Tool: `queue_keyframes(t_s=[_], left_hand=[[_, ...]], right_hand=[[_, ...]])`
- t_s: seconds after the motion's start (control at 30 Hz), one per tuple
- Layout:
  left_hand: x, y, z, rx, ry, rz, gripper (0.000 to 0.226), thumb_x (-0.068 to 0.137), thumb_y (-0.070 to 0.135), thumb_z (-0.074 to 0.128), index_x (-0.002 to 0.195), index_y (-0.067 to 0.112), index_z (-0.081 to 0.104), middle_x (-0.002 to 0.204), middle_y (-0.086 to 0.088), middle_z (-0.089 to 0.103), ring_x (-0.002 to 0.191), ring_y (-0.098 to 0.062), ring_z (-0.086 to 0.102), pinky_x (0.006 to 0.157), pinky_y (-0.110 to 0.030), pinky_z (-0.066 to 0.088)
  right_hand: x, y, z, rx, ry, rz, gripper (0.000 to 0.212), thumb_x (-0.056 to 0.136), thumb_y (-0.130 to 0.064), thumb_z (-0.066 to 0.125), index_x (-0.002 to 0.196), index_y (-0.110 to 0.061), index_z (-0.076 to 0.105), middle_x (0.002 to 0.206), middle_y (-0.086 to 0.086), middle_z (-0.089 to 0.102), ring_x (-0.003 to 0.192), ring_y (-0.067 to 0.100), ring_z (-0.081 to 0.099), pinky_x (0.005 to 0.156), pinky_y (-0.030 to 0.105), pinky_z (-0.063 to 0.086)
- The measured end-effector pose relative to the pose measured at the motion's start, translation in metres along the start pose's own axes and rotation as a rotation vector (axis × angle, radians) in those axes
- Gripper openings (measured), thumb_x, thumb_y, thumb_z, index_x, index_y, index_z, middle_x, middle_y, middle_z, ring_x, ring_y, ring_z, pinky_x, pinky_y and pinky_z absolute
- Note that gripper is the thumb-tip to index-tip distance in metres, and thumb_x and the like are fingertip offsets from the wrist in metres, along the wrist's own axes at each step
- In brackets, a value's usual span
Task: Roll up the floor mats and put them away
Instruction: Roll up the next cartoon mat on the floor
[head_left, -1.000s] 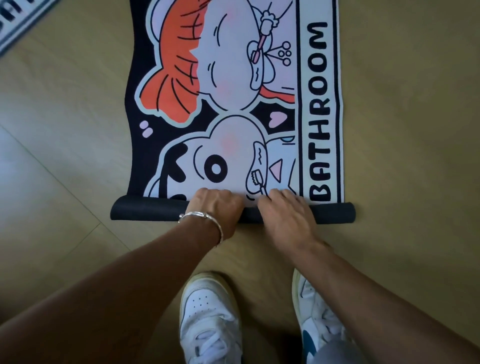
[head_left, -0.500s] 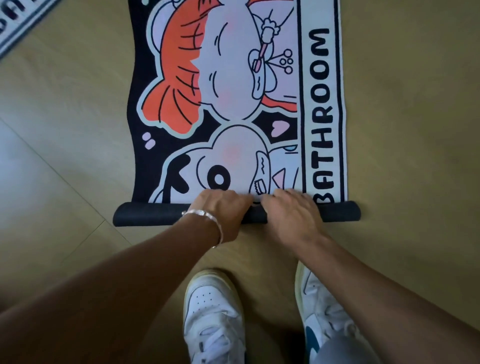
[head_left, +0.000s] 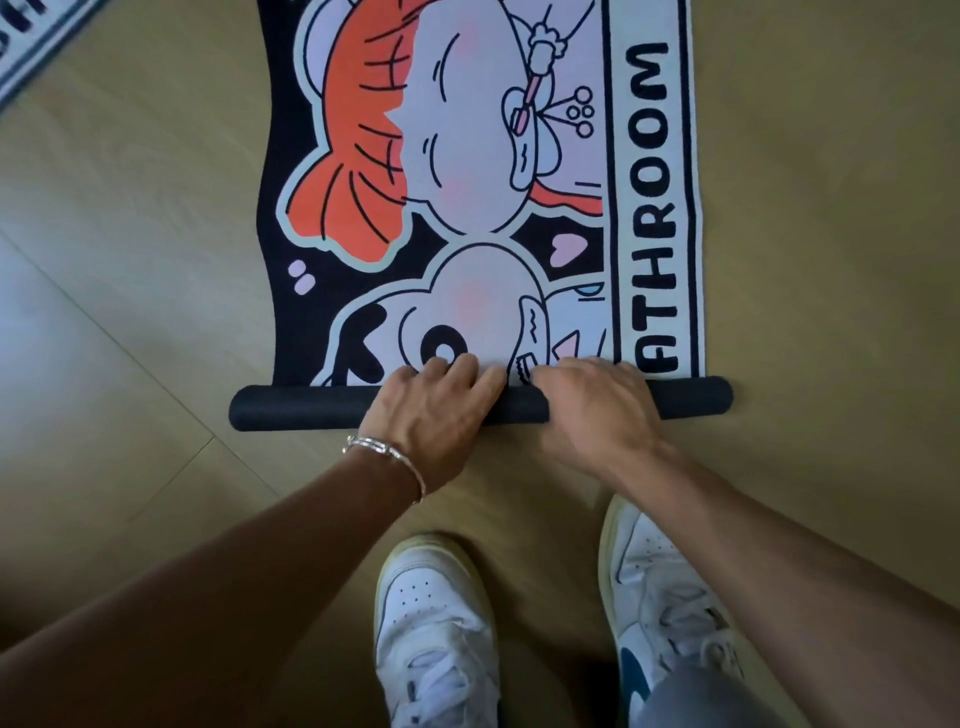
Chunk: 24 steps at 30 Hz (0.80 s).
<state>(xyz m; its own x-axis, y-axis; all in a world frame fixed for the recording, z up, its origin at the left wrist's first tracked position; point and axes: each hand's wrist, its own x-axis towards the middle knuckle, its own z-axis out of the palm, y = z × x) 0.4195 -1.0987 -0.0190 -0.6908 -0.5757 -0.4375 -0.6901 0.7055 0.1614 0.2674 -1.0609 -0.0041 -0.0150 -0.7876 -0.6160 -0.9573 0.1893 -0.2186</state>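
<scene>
A cartoon floor mat (head_left: 467, 208) with the word BATHROOM along its right strip lies flat on the wooden floor, stretching away from me. Its near end is wound into a thin black roll (head_left: 301, 408) that runs across the view. My left hand (head_left: 431, 410), with a silver bracelet on the wrist, lies over the middle of the roll, fingers curled onto the printed side. My right hand (head_left: 597, 405) grips the roll right beside it. The first letter of the word is hidden inside the roll.
A second mat (head_left: 36, 47) with dark lettering shows its corner at the top left. My two white sneakers (head_left: 436, 623) stand just behind the roll. Bare wooden floor (head_left: 831, 260) lies on both sides of the mat.
The roll has advanced away from me along the mat and has swallowed the letter B. Both hands moved forward with it.
</scene>
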Motion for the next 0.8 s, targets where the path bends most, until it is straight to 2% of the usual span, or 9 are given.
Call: queue_keyframes(t_s=[0.1,0.2,0.27,0.3,0.37,0.47,0.6,0.7,0.8], left_hand=[[0.004,-0.003,-0.002,-0.012,-0.045,-0.089,0.021,0.093,0.019,0.042,0.113,0.022,0.036,0.098,0.001,0.053,0.086,-0.021,0.055,0.066,-0.032,0.034],[0.021,-0.006,-0.010,-0.073,-0.225,-0.130,0.018,0.090,0.021,0.047,0.108,0.026,0.050,0.081,0.003,0.049,0.076,-0.020,0.052,0.067,-0.030,0.038],[0.027,-0.007,-0.015,-0.121,-0.297,-0.105,0.019,0.088,0.024,0.052,0.106,0.028,0.055,0.076,0.005,0.045,0.074,-0.017,0.049,0.068,-0.028,0.040],[0.027,-0.006,-0.016,-0.135,-0.306,-0.096,0.019,0.087,0.025,0.053,0.106,0.029,0.055,0.077,0.005,0.045,0.074,-0.017,0.049,0.068,-0.028,0.040],[0.021,-0.004,-0.016,-0.137,-0.242,-0.077,0.022,0.088,0.025,0.051,0.109,0.028,0.049,0.085,0.005,0.051,0.077,-0.017,0.050,0.068,-0.029,0.039],[0.008,-0.003,-0.007,-0.056,-0.061,-0.020,0.029,0.090,0.027,0.047,0.117,0.025,0.035,0.102,0.004,0.051,0.091,-0.019,0.052,0.070,-0.031,0.035],[0.018,-0.004,-0.012,-0.065,-0.143,-0.129,0.023,0.090,0.023,0.049,0.111,0.024,0.040,0.093,0.003,0.052,0.077,-0.017,0.044,0.067,-0.031,0.034],[0.031,-0.004,-0.015,-0.074,-0.207,-0.158,0.023,0.088,0.025,0.051,0.111,0.027,0.050,0.091,0.000,0.057,0.076,-0.019,0.049,0.069,-0.031,0.038],[0.036,-0.006,-0.017,-0.127,-0.287,-0.161,0.021,0.087,0.029,0.053,0.108,0.030,0.056,0.086,0.004,0.056,0.078,-0.018,0.055,0.070,-0.029,0.043]], right_hand=[[0.007,-0.004,-0.008,0.017,-0.111,0.012,0.013,0.084,-0.016,0.055,0.088,-0.025,0.047,0.084,-0.003,0.054,0.085,0.021,0.056,0.079,0.033,0.038],[-0.002,-0.003,0.007,-0.048,0.023,-0.018,0.029,0.082,-0.014,0.059,0.107,-0.023,0.046,0.103,-0.001,0.052,0.105,0.020,0.048,0.093,0.035,0.034],[-0.007,0.000,0.015,-0.114,0.077,-0.039,0.043,0.081,-0.014,0.062,0.119,-0.023,0.043,0.115,0.000,0.047,0.112,0.021,0.043,0.096,0.036,0.032],[-0.007,0.002,0.017,-0.130,0.082,-0.040,0.043,0.082,-0.014,0.062,0.120,-0.023,0.043,0.116,0.000,0.047,0.112,0.021,0.042,0.096,0.036,0.032],[-0.004,0.003,0.013,-0.107,0.081,-0.022,0.032,0.085,-0.014,0.058,0.114,-0.023,0.048,0.111,-0.001,0.049,0.110,0.021,0.043,0.094,0.036,0.032],[0.004,0.002,0.001,-0.013,0.012,0.008,0.017,0.082,-0.014,0.056,0.093,-0.025,0.050,0.091,-0.003,0.051,0.098,0.020,0.050,0.089,0.036,0.036],[0.012,0.001,-0.008,-0.008,-0.048,0.004,0.017,0.081,-0.014,0.056,0.085,-0.024,0.043,0.082,-0.003,0.051,0.083,0.020,0.050,0.080,0.033,0.035],[0.010,0.003,-0.002,-0.038,0.089,0.001,0.020,0.083,-0.013,0.055,0.099,-0.022,0.045,0.092,-0.003,0.047,0.095,0.020,0.046,0.085,0.033,0.032],[0.003,0.003,0.005,-0.141,0.153,-0.037,0.038,0.083,-0.008,0.058,0.116,-0.020,0.043,0.110,0.002,0.046,0.107,0.024,0.043,0.092,0.038,0.034]])
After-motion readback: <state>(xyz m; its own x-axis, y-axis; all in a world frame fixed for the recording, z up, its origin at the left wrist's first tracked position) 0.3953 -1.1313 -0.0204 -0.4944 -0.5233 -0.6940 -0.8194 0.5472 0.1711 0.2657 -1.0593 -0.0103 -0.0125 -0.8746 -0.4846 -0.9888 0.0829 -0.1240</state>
